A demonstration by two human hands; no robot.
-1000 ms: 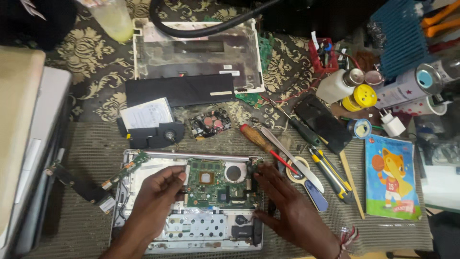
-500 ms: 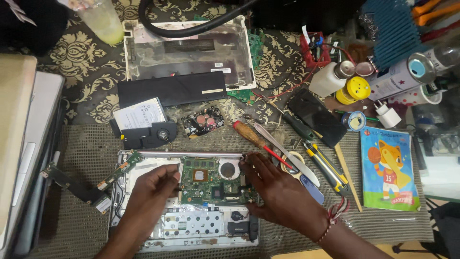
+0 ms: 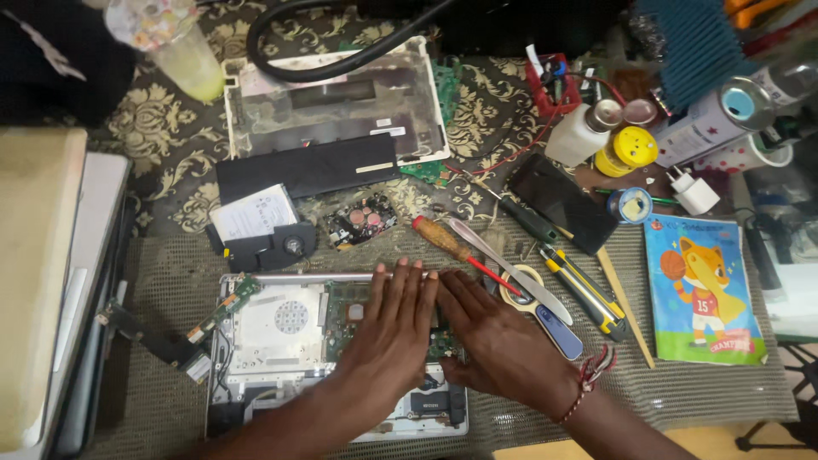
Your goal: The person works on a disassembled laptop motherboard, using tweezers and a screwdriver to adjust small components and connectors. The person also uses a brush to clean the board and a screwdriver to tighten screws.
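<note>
Both hands lie flat and open on an opened laptop base (image 3: 256,341) at the near edge of the bench (image 3: 162,255). The left hand (image 3: 388,328) covers the green circuit board (image 3: 345,311) with its fingers spread toward the far rim; the right hand (image 3: 498,341) presses beside it over the right end of the board, its fingers touching those of the left. Neither grips anything.

Pressure from two palms on a bare board could, I judge, flex it or crack a solder joint, and a sideways slip could tug the loose dark cable (image 3: 149,336) that trails off the left edge of the base. Skin on exposed parts may also pass a static charge. The red-handled screwdriver (image 3: 464,251) and the metal blade (image 3: 511,268) lie just beside the right hand, so a sweep of the wrist could knock them into the open base.

As for containers, a white bottle (image 3: 579,132) and a yellow-capped jar (image 3: 626,149) stand upright at the far right, their contents hidden. A small round tin (image 3: 635,204) sits open with pale paste inside. A clear cup (image 3: 175,43) at the far left holds a yellowish liquid; tipped, it would run toward the removed bottom cover (image 3: 341,106).
</note>
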